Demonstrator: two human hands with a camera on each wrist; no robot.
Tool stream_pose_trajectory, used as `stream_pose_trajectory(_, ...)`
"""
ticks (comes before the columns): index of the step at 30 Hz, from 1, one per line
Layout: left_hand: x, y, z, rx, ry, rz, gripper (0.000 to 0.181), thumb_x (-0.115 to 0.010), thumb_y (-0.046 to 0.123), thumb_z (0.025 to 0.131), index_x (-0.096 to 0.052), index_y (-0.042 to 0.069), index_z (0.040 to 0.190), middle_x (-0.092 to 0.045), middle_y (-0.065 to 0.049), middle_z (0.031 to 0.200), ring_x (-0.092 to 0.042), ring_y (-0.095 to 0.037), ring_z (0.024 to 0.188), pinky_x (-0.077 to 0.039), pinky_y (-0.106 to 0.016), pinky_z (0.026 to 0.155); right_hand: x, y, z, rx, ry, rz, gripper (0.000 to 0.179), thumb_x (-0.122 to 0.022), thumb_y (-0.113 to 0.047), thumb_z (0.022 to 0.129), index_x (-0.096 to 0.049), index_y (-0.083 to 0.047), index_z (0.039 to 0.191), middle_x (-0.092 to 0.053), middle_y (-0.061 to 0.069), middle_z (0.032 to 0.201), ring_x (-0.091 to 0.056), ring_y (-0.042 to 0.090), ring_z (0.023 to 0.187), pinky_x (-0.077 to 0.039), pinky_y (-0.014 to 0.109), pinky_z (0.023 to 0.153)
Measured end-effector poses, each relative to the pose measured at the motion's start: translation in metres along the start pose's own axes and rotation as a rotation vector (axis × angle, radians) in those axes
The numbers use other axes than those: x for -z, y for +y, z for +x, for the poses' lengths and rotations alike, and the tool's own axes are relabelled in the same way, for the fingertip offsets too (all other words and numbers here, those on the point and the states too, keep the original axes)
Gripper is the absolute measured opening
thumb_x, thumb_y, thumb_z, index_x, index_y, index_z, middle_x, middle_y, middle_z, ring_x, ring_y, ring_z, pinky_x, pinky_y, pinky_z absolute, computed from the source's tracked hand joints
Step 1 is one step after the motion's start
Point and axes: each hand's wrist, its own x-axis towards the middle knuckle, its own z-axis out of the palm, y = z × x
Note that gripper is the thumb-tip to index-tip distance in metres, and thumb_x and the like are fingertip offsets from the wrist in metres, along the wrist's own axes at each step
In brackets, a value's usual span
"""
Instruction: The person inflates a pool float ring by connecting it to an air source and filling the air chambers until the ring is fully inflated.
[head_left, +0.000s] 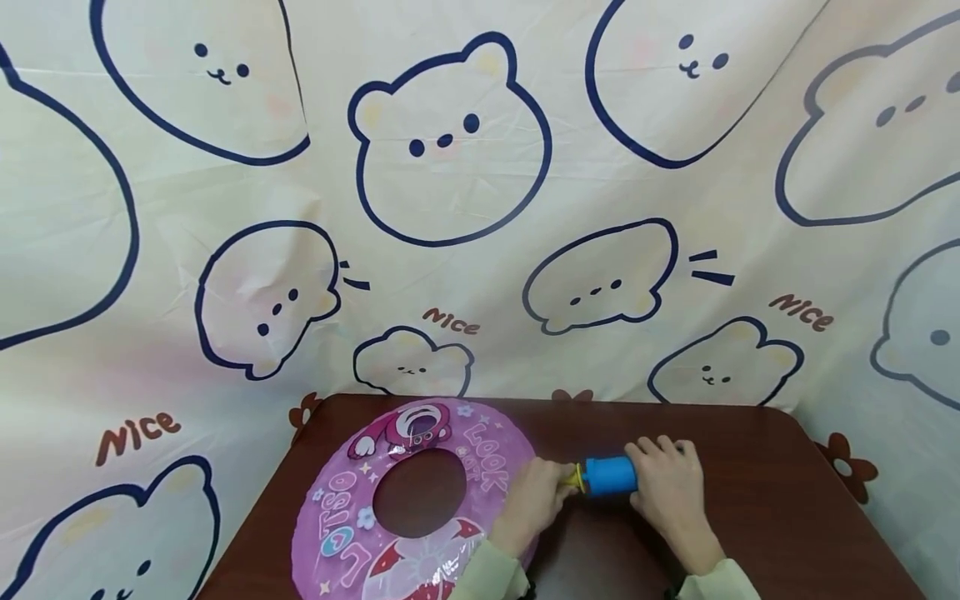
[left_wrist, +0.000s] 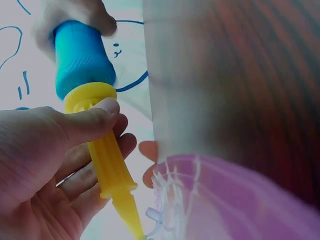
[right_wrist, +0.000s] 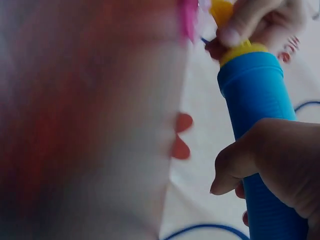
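A blue hand pump [head_left: 611, 476] with a yellow nozzle [left_wrist: 110, 160] lies level above the table. My left hand [head_left: 531, 500] pinches the yellow nozzle end between thumb and fingers, while my right hand [head_left: 670, 487] grips the blue barrel. A pink inflatable swim ring [head_left: 318, 500] with a printed bear and lettering lies on the table, partly beneath my left hand and sleeve. In the left wrist view, the nozzle's tip points down toward a small clear valve [left_wrist: 154, 215] at the ring's edge; whether it sits inside the valve I cannot tell.
The dark brown table [head_left: 765, 483] extends to the right of my right hand. Behind it and at both sides hangs a pale cloth [head_left: 450, 275] printed with cartoon bear outlines, touching or near the table's edges.
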Motion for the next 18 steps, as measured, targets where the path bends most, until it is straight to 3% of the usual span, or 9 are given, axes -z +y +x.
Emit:
stream_pose_trajectory(6, 0.003, -0.004, -0.002, -0.006, 0.034, -0.027, 0.008, -0.083, 0.020, 0.093, -0.077, 0.019, 0.088, -0.076, 0.005, 0.079, -0.061, -0.005, 0.066, -0.051, -0.017, 0.065, 0.014, 0.040, -0.003, -0.060, 0.075, 0.025, 0.051, -0.095, -0.015, 0.058, -0.078, -0.008, 0.105, -0.076, 0.013, 0.102, -0.063, 0.039, 0.098, -0.045, 0.063, 0.095)
stream_pose_trajectory(12, 0.000, -0.006, -0.002, 0.007, 0.014, -0.023, 0.006, -0.082, 0.024, 0.093, -0.078, 0.021, 0.091, -0.076, 0.006, 0.080, -0.060, -0.005, 0.065, -0.051, -0.018, 0.065, 0.025, 0.073, -0.009, -0.120, 0.070, 0.035, 0.054, -0.097, -0.013, 0.054, -0.077, -0.005, 0.104, -0.076, 0.018, 0.100, -0.061, 0.042, 0.097, -0.042, 0.068, 0.098)
stream_pose_trajectory(18, 0.000, -0.006, 0.000, 0.017, 0.004, -0.038, 0.006, -0.081, 0.025, 0.094, -0.078, 0.020, 0.090, -0.076, 0.006, 0.081, -0.061, -0.004, 0.066, -0.050, -0.016, 0.065, 0.027, 0.073, -0.009, -0.121, 0.042, 0.017, 0.059, -0.098, -0.015, 0.053, -0.076, -0.004, 0.107, -0.075, 0.018, 0.103, -0.060, 0.044, 0.098, -0.039, 0.070, 0.098)
